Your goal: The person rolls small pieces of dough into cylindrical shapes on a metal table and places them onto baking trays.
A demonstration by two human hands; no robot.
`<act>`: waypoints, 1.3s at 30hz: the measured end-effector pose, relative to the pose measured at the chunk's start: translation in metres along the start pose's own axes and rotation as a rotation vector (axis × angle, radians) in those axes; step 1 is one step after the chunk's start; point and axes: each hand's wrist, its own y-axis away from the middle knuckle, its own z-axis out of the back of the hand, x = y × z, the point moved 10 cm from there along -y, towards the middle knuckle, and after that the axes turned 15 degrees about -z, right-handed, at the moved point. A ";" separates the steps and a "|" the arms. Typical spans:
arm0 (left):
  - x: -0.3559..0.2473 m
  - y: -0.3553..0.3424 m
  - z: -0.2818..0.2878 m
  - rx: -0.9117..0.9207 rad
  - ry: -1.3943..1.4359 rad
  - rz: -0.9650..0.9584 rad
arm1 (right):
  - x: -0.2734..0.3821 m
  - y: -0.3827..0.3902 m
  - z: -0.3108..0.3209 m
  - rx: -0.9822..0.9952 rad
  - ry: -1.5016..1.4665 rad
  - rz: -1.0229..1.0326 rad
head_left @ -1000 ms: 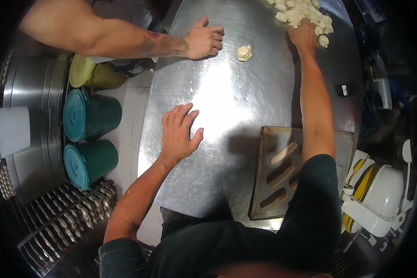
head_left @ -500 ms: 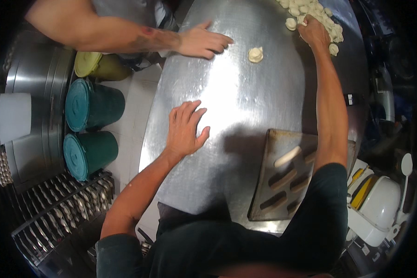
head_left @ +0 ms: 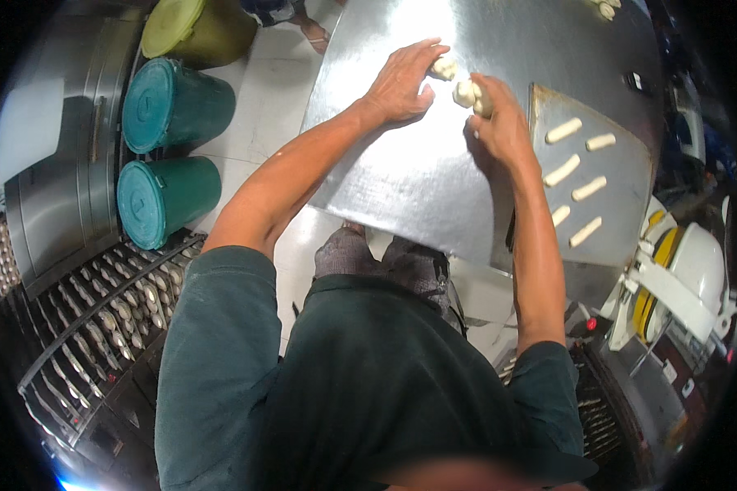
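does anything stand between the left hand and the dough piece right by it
Nothing visible does. The dough piece sits beside the fingers of the left hand; whether they touch is unclear. The right hand, with more dough at it, is on the piece's other side, not in between.

Tabletop [head_left: 409,180] free nr-side of hands [head_left: 399,84] [head_left: 501,124]; tray [head_left: 630,184] obstructs R.

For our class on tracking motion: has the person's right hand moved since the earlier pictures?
Yes: the right hand has moved from the far dough pile, back and leftward, to left of the baking tray.
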 end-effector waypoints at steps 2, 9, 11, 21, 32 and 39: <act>-0.027 0.006 0.000 -0.113 0.142 0.085 | -0.020 -0.001 0.009 -0.034 -0.087 -0.283; -0.066 0.024 -0.017 -0.055 0.025 -0.127 | -0.045 0.053 -0.025 -0.022 -0.695 -0.483; -0.066 0.030 -0.024 0.064 0.265 0.029 | -0.053 0.063 -0.027 -0.025 -0.746 -0.472; 0.015 0.115 0.059 0.085 0.144 0.545 | -0.078 0.067 -0.010 0.055 -0.974 -0.468; -0.104 0.018 -0.062 0.102 0.351 0.032 | -0.043 0.110 0.015 -0.339 -0.107 -0.277; -0.102 0.065 -0.038 0.155 0.791 0.373 | -0.054 0.154 -0.002 -0.052 -0.524 -0.331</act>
